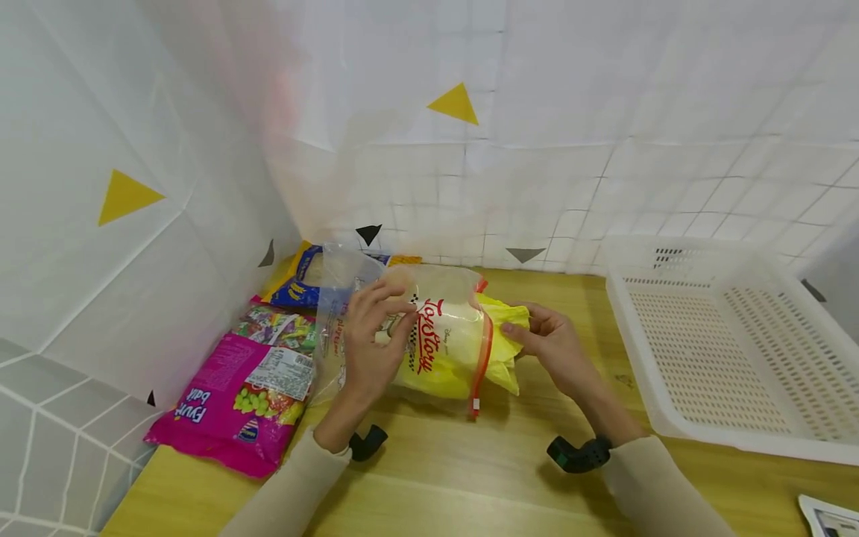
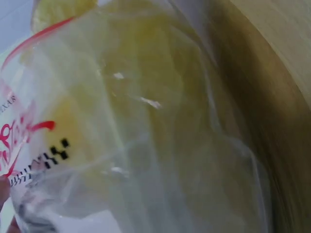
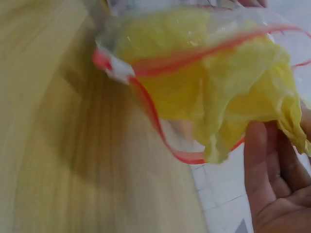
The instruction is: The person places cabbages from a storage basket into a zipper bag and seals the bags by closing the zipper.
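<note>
While the right hand (image 1: 560, 350) pinches yellow plastic (image 1: 499, 317) between thumb and fingers, the left hand (image 1: 376, 335) touches the clear bag (image 1: 439, 343), though I cannot tell whether its grip is clamped. Over the tabletop (image 1: 456, 477) at mid-frame, the clear bag contains that yellow plastic, which juts from its red-edged mouth. Its long axis runs left to right, mouth facing frame right, red "Toy Story" lettering (image 1: 426, 335) turned sideways.

A lab-style test booth, by the look of it: white sheeting (image 1: 550, 82) closing in the back and left, yellow triangles (image 1: 458, 106) and dark triangles (image 1: 368, 233) dotted across, a wood-grain worktop (image 1: 456, 477) tucked into the corner!
</note>
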Action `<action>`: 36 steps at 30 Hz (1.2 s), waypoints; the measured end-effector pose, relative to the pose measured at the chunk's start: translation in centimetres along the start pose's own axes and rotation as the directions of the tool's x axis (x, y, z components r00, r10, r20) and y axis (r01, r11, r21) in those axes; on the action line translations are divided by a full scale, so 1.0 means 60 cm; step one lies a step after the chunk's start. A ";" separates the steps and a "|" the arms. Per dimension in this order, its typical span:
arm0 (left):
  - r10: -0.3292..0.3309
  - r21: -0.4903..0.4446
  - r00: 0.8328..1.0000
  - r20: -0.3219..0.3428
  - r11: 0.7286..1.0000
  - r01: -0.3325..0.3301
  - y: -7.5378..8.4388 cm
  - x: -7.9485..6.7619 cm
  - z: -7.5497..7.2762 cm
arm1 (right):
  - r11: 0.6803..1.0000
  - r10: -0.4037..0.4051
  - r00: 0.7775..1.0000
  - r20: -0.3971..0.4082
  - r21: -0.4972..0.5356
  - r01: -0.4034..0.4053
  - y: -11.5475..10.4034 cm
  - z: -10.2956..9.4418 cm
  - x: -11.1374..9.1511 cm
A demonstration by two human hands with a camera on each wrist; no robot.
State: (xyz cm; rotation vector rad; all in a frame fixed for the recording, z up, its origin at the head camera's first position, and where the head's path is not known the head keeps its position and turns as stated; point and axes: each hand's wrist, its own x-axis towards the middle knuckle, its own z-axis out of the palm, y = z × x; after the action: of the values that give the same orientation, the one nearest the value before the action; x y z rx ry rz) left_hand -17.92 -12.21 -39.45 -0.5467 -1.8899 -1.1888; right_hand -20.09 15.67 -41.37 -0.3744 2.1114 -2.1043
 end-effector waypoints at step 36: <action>0.046 -0.026 0.996 0.082 0.999 -0.044 0.018 0.001 -0.001 | 0.938 0.104 0.991 -0.079 0.339 -0.072 -0.022 0.075 0.017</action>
State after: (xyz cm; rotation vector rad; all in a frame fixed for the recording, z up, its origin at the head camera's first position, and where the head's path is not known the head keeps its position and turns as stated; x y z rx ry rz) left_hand -17.19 -11.76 -38.83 -0.6571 -1.9242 -1.1767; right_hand -19.77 11.08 -40.04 -0.1359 1.7263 -2.4120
